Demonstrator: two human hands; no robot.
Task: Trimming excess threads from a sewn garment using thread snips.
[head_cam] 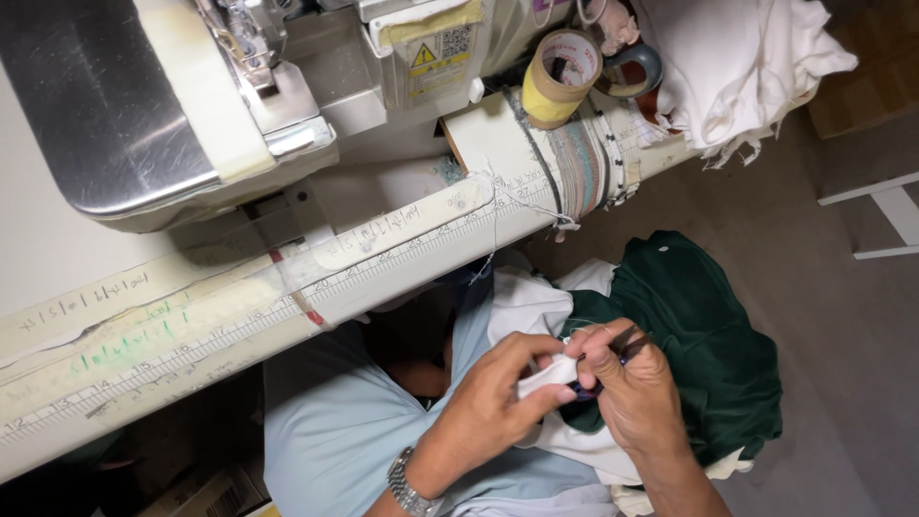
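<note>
My left hand, with a metal watch on the wrist, pinches a small folded piece of white fabric in my lap. Right beside it, my right hand grips small thread snips, their dark blades lying against the edge of the white piece. A dark green garment and more white cloth lie bunched on my lap under both hands.
A sewing machine stands on the white table, whose front edge carries a taped measuring strip. A roll of tape and a pile of white cloth sit at the table's right end. Grey floor lies to the right.
</note>
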